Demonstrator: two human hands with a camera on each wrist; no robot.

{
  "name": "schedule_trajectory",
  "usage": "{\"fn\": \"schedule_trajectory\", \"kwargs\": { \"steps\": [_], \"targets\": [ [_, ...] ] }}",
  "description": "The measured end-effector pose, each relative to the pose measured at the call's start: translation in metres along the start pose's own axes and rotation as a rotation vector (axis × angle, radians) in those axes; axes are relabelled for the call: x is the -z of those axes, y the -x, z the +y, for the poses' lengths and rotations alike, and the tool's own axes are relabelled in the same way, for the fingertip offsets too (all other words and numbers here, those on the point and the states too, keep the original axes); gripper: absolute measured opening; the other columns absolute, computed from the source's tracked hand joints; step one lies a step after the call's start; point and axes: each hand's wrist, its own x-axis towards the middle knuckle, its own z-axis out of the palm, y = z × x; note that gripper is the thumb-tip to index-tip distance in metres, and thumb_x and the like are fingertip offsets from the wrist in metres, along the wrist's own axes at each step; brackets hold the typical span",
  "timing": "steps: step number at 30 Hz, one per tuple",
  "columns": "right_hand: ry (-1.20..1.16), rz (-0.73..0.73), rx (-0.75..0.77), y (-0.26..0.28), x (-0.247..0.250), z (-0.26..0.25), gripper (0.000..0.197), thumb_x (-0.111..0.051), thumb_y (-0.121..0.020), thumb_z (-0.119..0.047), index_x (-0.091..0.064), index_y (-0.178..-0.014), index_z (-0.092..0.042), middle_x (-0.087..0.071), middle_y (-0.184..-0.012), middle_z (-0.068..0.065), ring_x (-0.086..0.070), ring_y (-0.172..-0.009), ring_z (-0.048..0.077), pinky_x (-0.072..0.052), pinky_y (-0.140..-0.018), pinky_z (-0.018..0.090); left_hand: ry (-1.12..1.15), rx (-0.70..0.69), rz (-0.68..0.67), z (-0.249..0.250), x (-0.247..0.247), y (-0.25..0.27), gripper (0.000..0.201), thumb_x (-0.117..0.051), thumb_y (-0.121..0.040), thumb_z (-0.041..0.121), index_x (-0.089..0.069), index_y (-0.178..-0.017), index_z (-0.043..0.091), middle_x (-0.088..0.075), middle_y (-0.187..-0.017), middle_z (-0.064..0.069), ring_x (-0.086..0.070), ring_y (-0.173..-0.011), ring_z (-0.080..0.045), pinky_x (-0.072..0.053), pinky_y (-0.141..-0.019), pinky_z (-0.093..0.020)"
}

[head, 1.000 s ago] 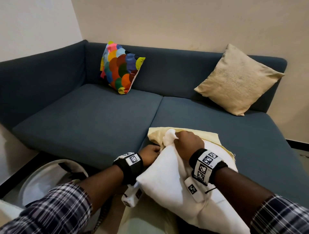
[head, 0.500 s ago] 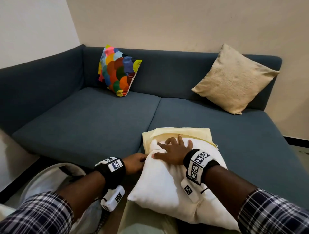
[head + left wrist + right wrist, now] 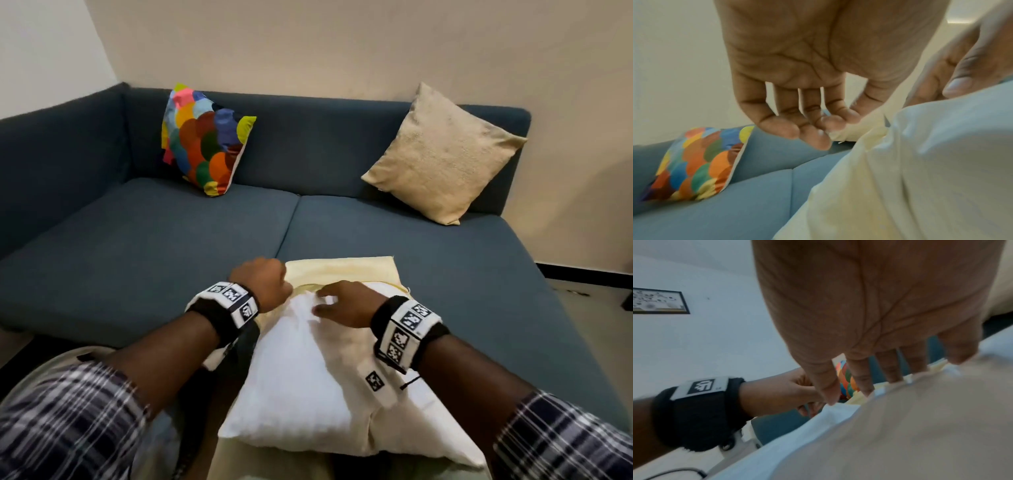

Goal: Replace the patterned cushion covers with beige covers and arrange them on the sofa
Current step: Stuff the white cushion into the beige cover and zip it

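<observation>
A white cushion insert [image 3: 308, 387] lies at the sofa's front edge, its far end inside the mouth of a flat beige cover [image 3: 342, 270]. My left hand [image 3: 263, 284] pinches the cover's left mouth edge [image 3: 851, 134] with curled fingers [image 3: 818, 129]. My right hand [image 3: 342, 303] lies on the insert's far end, its straight fingers [image 3: 888, 368] pressing into the fabric. A patterned cushion [image 3: 205, 144] leans on the backrest at the left. A beige cushion [image 3: 442, 154] leans on it at the right.
The blue sofa [image 3: 137, 257] has bare seat between the two cushions and to the left of the cover. Pale floor [image 3: 599, 308] shows past its right end. A framed picture [image 3: 657, 300] hangs on the wall.
My right hand let go of the insert's corner and now presses on it with spread fingers. My left hand moved up and forward to the cover's mouth edge.
</observation>
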Motion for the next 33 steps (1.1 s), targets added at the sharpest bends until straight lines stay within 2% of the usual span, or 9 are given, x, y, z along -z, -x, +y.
{"fn": "schedule_trajectory", "kwargs": {
  "steps": [4,8,10,13,16,22,26,29,33],
  "targets": [
    [0.168,0.040,-0.253,0.009,0.014,0.054,0.068,-0.063,-0.085,-0.063,-0.052,-0.141,-0.027,-0.053,-0.144,0.007,-0.052,-0.130,0.030,-0.043,-0.107,0.038,-0.066,-0.201,-0.086,0.059,-0.023,-0.038,0.034,-0.059,-0.088,0.041,-0.061,-0.115,0.021,-0.062,-0.121,-0.005,-0.063,-0.109,-0.030,-0.053,-0.088,-0.037],
    [-0.119,-0.004,-0.371,0.021,0.014,0.095,0.098,-0.065,-0.080,-0.072,-0.026,-0.157,-0.027,-0.030,-0.163,0.004,-0.028,-0.150,0.026,-0.028,-0.118,0.036,-0.216,-0.256,-0.033,0.106,-0.040,-0.064,0.022,-0.053,-0.092,0.019,-0.063,-0.112,0.017,-0.065,-0.115,-0.008,-0.066,-0.105,-0.032,-0.050,-0.080,-0.036],
    [-0.304,0.024,-0.368,0.022,0.010,0.110,0.104,-0.072,-0.076,-0.069,-0.028,-0.157,-0.021,-0.030,-0.162,0.004,-0.030,-0.149,0.025,-0.028,-0.119,0.035,-0.250,-0.253,-0.025,0.120,-0.041,-0.076,0.022,-0.055,-0.092,0.016,-0.065,-0.111,0.017,-0.067,-0.114,-0.006,-0.067,-0.106,-0.031,-0.048,-0.079,-0.035],
    [-0.517,0.124,-0.297,0.022,0.008,0.135,0.074,-0.089,-0.063,-0.045,-0.066,-0.125,-0.014,-0.067,-0.130,0.007,-0.066,-0.113,0.024,-0.053,-0.101,0.043,-0.239,-0.240,-0.058,0.128,-0.042,-0.090,0.025,-0.056,-0.091,0.018,-0.068,-0.113,0.019,-0.068,-0.116,-0.004,-0.067,-0.108,-0.031,-0.048,-0.080,-0.036],
    [-0.676,0.163,-0.146,0.031,0.010,0.138,0.031,-0.081,-0.076,-0.001,-0.075,-0.103,-0.013,-0.076,-0.100,0.006,-0.070,-0.087,0.019,-0.059,-0.083,0.036,-0.152,-0.222,-0.094,0.135,-0.038,-0.097,0.025,-0.053,-0.093,0.017,-0.071,-0.112,0.018,-0.069,-0.117,-0.006,-0.067,-0.107,-0.034,-0.051,-0.085,-0.039],
    [-0.576,0.222,0.146,0.030,-0.005,0.129,0.047,-0.066,-0.076,-0.009,-0.066,-0.122,0.002,-0.063,-0.123,0.003,-0.056,-0.111,0.010,-0.044,-0.097,0.019,0.041,-0.336,-0.011,0.161,-0.022,-0.082,0.021,-0.062,-0.092,0.036,-0.074,-0.107,0.031,-0.072,-0.112,-0.004,-0.067,-0.102,-0.033,-0.050,-0.079,-0.032],
    [-0.433,0.289,0.168,0.031,-0.012,0.127,0.027,-0.059,-0.088,-0.002,-0.069,-0.113,-0.004,-0.066,-0.119,0.010,-0.060,-0.110,0.024,-0.049,-0.095,0.040,0.106,-0.493,0.049,0.170,-0.011,-0.053,0.022,-0.062,-0.092,0.041,-0.074,-0.108,0.032,-0.073,-0.109,0.001,-0.066,-0.100,-0.028,-0.052,-0.079,-0.032],
    [-0.343,0.222,0.110,0.039,-0.007,0.130,0.026,-0.060,-0.092,-0.015,-0.067,-0.076,-0.034,-0.063,-0.081,-0.009,-0.057,-0.080,0.009,-0.052,-0.080,0.039,0.088,-0.507,0.035,0.155,-0.012,-0.034,0.021,-0.060,-0.093,0.039,-0.074,-0.107,0.032,-0.073,-0.107,0.003,-0.066,-0.099,-0.027,-0.054,-0.082,-0.037],
    [-0.329,0.462,-0.052,0.046,0.021,0.146,0.027,-0.081,-0.082,-0.035,-0.071,-0.061,-0.020,-0.055,-0.047,-0.015,-0.048,-0.046,0.001,-0.038,-0.050,0.019,0.056,-0.448,0.007,0.124,-0.014,-0.022,0.023,-0.056,-0.094,0.041,-0.073,-0.101,0.027,-0.071,-0.097,0.004,-0.065,-0.092,-0.026,-0.052,-0.074,-0.034]
  ]
}}
